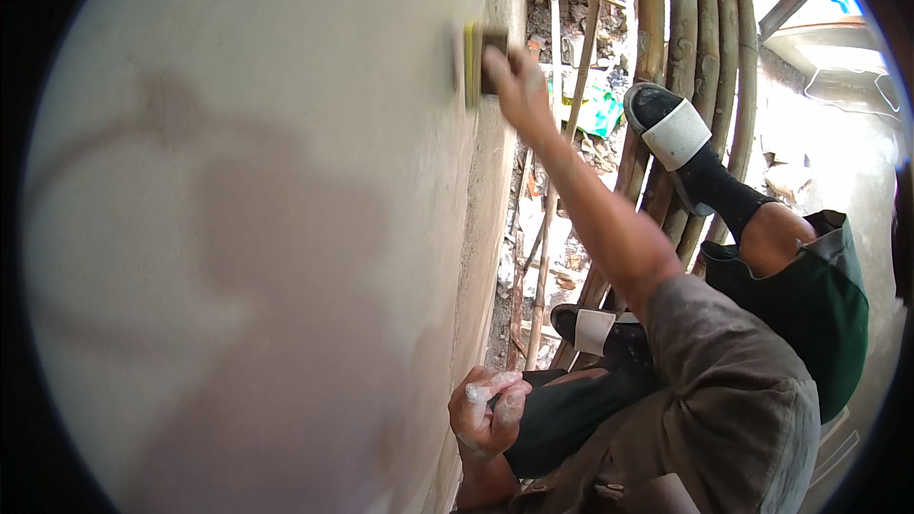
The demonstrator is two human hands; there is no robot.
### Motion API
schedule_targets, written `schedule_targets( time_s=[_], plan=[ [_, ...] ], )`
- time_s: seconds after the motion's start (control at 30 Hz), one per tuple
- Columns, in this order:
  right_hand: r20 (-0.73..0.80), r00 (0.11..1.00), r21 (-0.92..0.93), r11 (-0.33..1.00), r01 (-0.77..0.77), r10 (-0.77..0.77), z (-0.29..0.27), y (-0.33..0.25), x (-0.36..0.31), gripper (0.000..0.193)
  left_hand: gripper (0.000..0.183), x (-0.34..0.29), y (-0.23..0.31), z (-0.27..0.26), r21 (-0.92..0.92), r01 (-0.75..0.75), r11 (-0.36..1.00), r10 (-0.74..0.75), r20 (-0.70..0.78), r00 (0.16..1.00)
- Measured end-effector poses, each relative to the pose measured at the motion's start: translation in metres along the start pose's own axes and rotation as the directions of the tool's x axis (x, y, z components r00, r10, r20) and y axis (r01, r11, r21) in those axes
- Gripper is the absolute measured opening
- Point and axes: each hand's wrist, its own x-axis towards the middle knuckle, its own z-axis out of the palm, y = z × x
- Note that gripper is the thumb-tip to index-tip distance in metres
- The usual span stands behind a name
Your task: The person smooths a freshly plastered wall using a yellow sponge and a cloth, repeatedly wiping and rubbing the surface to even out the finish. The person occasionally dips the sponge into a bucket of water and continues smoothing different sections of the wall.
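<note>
While your right hand (514, 86) presses it flat, the yellow-backed sponge float (476, 62) sits against the plastered wall (248, 228), close to the wall's outer edge and high in the view. Your fingers are closed over its dark back, gripping the float so its face stays flush with the pale, wet-looking surface; your arm is stretched out long to get there. Your left hand (487, 409) rests low by the same wall edge, smeared with pale plaster, its fingers curled loosely inward and holding nothing that I can make out. It seems parked there to steady you. You are perched on bamboo scaffold poles (681, 48), your sandalled foot (671, 128) braced on them and the other sandal (590, 328) lower down, which likely explains the sideways reach. Below, between the poles, rubble and scraps (581, 105) lie on the ground. Your shadow falls faintly across the plaster.
</note>
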Motion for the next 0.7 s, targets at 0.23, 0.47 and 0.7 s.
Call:
schedule_targets(
  time_s=[0.23, 0.47, 0.7],
  plan=[
    [0.14, 0.99, -0.116, 0.993, 0.012, 0.004, 0.045, -0.018, -0.109, 0.03, 0.019, 0.001, 0.005, -0.008, 0.04, 0.016, 0.999, -0.014, -0.066, 0.998],
    [0.231, 0.972, -0.205, 0.979, 0.009, 0.04, 0.021, -0.02, -0.112, 0.034, 0.012, 0.0, 0.007, -0.013, 0.026, 0.123, 0.992, -0.123, 0.016, 0.992],
    [0.286, 0.941, 0.164, 0.958, -0.235, 0.181, 0.03, -0.002, -0.065, 0.044, 0.016, -0.005, 0.006, -0.009, 0.022, 0.036, 0.999, -0.035, -0.039, 0.999]
  ],
)
